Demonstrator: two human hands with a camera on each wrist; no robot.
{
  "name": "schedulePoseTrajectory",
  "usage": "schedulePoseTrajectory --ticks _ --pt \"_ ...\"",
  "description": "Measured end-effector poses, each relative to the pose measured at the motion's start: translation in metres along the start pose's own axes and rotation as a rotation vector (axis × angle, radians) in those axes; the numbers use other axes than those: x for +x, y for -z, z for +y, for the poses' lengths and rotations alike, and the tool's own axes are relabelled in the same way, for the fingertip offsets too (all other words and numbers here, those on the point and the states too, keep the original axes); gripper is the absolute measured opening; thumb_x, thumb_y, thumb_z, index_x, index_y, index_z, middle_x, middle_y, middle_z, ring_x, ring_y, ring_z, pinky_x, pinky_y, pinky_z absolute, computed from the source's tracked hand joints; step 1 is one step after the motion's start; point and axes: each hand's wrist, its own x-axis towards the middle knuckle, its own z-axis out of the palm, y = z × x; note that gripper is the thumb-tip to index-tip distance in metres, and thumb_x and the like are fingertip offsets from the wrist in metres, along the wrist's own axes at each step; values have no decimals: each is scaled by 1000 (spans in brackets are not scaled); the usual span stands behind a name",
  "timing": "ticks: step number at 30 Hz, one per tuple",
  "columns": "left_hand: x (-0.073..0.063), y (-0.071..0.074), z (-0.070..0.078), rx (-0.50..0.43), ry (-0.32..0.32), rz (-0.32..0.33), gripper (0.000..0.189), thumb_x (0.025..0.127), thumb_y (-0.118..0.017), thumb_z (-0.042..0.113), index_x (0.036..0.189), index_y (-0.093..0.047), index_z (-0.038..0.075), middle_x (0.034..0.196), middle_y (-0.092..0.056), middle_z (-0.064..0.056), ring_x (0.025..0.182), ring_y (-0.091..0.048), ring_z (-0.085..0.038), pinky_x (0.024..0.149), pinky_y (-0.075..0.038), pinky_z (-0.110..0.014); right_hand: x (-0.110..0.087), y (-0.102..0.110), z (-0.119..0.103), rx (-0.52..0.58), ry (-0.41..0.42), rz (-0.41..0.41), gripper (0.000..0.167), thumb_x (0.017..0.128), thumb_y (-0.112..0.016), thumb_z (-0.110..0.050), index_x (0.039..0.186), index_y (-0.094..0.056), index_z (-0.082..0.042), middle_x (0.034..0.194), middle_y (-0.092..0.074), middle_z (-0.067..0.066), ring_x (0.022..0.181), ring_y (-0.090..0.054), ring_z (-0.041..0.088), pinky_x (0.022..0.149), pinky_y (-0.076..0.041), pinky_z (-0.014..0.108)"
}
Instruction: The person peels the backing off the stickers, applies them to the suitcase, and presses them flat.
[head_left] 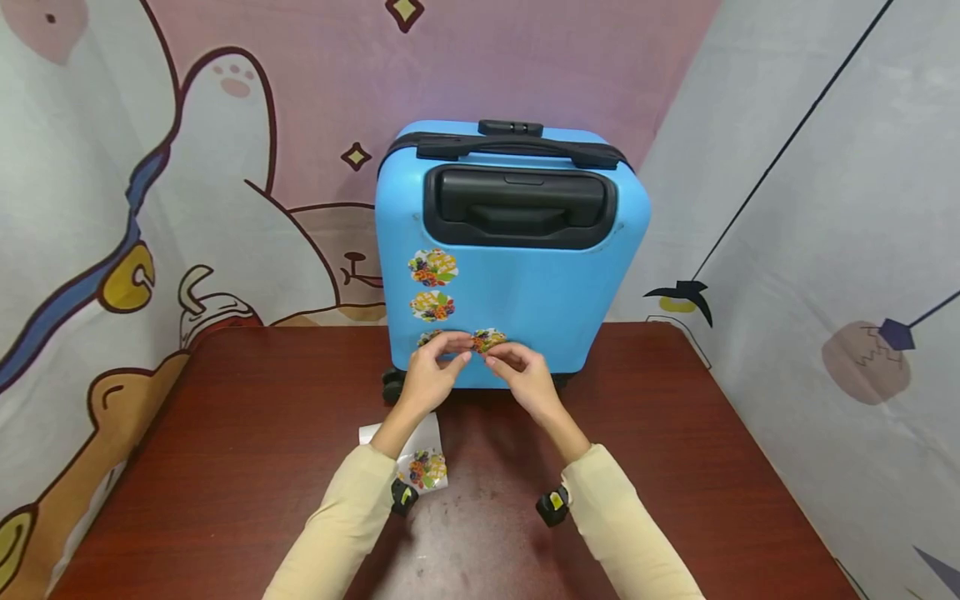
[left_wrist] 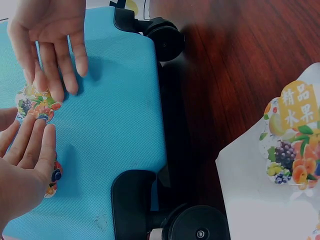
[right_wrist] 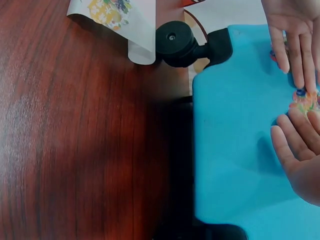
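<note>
A blue suitcase (head_left: 540, 300) stands upright on the table. Low on its front, a fruit-print sticker (head_left: 489, 340) lies between my two hands. My left hand (head_left: 433, 375) pinches its left edge with the fingertips, and my right hand (head_left: 531, 379) pinches its right edge. The left wrist view shows the sticker (left_wrist: 37, 104) close to the shell; whether it touches cannot be told. Two similar stickers, an upper one (head_left: 433, 267) and a lower one (head_left: 432, 306), are on the suitcase's left side. Another sticker (left_wrist: 54, 177) is partly covered by my left hand.
A white sticker sheet (head_left: 423, 446) with fruit prints lies on the brown table (head_left: 262, 467), partly under my left forearm. Black wheels (left_wrist: 197, 222) stick out from the suitcase's bottom. Behind it hangs a cartoon-print cloth (head_left: 300, 100).
</note>
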Motion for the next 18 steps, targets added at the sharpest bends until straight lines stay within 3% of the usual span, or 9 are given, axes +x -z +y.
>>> schedulePoseTrajectory --ticks 5,13,18 --pt "-1 0 2 -10 -7 10 25 87 -56 -4 112 -57 -9 106 -59 -25 100 -55 -37 81 -47 -47 0 7 1 7 -7 61 20 87 -62 -10 102 -64 3 98 -65 18 93 -57 43 79 -47 49" --pt "0 0 0 -15 -7 11 25 87 -57 -3 111 -57 -9 106 -59 -25 100 -55 -36 81 -46 -48 0 11 2 27 17 64 18 87 -62 -7 101 -63 5 97 -65 20 91 -57 45 79 -46 53" --pt "0 1 1 -18 -11 -1 25 87 -57 -3 111 -58 -10 106 -60 -25 101 -55 -36 81 -46 -48 -1 10 1 -12 11 78 18 87 -62 -8 100 -64 4 97 -66 18 87 -61 36 73 -52 36"
